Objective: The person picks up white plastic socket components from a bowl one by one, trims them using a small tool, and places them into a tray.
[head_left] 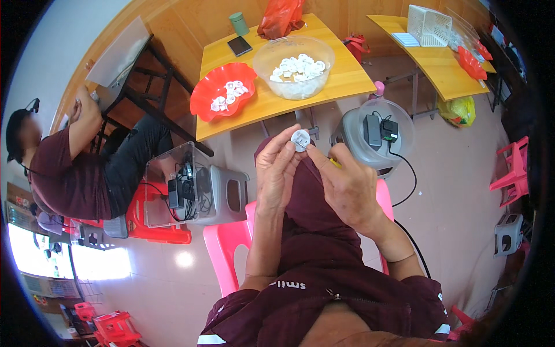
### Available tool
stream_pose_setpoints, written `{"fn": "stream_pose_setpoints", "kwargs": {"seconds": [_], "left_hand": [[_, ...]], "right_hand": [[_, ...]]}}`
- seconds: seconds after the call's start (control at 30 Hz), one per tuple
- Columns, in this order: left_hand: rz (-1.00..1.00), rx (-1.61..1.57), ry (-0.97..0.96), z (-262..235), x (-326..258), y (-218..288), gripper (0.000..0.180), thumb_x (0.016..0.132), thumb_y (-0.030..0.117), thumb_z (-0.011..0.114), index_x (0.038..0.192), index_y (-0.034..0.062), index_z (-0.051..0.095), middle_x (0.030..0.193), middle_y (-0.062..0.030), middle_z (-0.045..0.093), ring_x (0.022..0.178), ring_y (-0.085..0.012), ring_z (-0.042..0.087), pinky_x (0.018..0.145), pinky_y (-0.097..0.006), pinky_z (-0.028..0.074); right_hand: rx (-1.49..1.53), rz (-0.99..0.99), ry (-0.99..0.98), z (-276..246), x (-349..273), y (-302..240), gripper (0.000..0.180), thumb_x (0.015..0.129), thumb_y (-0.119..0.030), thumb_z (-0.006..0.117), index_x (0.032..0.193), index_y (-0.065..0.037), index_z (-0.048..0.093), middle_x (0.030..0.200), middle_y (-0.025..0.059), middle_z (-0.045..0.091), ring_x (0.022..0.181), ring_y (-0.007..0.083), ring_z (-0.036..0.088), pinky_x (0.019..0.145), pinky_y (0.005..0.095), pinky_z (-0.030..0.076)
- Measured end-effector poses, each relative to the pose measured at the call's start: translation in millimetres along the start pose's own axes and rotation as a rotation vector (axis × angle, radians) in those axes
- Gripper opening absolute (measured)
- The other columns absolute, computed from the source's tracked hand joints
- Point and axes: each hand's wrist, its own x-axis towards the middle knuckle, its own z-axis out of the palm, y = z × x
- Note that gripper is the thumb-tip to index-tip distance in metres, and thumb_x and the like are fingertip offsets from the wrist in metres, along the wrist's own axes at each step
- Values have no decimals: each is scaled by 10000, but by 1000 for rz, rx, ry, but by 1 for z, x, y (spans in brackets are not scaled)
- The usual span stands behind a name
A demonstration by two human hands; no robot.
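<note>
My left hand (276,168) pinches a small round white plastic part (300,140) between thumb and fingers, holding it up over my lap. My right hand (345,184) touches the same part from the right with its fingertips, and something small and yellow (335,163) shows under its fingers. On the wooden table (341,81) ahead, a clear plastic bowl (293,67) holds several similar white parts. A red scalloped bowl (222,91) at the table's front left holds several more.
A person in a dark red shirt (69,173) sits at left beside a red stool. A grey stool (228,194) carries a clear box with chargers; another (376,133) stands at right. Phone (239,45), green cup (238,24) and red bag on the table. A second table holds a white basket (429,25).
</note>
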Motion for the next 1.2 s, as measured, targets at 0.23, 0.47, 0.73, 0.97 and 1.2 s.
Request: {"fn": "stream_pose_setpoints", "kwargs": {"seconds": [0.23, 0.47, 0.73, 0.97, 1.2], "left_hand": [[70, 106, 59, 5, -3, -8, 311, 883, 73, 516, 1172, -41, 505, 1115, -175, 574, 979, -187, 580, 836, -291, 487], [80, 49, 69, 5, 2, -6, 312, 893, 75, 507, 1184, -37, 501, 1107, -166, 577, 935, -163, 586, 803, -272, 491], [-3, -89, 9, 7, 0, -2, 350, 907, 115, 479, 1224, -33, 461, 1164, -186, 542, 1008, -191, 553, 886, -326, 442], [5, -111, -7, 5, -1, 0, 337, 909, 101, 459, 1215, -39, 466, 1172, -185, 538, 1024, -195, 544, 870, -326, 436], [69, -106, 36, 13, -3, 1, 332, 906, 101, 470, 1198, -55, 471, 1169, -197, 535, 1023, -193, 545, 880, -308, 437]], "right_hand": [[-9, 51, -31, 6, -4, 0, 385, 715, -22, 555, 1089, -109, 581, 809, 79, 480, 549, 244, 580, 435, 353, 464], [44, 108, -69, -12, -1, 3, 340, 752, -60, 575, 1082, -140, 592, 787, 64, 500, 549, 251, 583, 455, 362, 467], [186, 61, 39, 3, 3, 1, 347, 767, -49, 589, 1099, -147, 600, 763, 60, 507, 550, 235, 562, 452, 346, 443], [150, 44, 56, 11, 4, 0, 373, 769, -4, 573, 1116, -139, 594, 701, 72, 504, 536, 248, 555, 453, 355, 427], [138, 39, 62, 18, 0, 0, 447, 751, -56, 554, 1185, -160, 543, 726, 71, 487, 530, 260, 564, 461, 370, 467]]}}
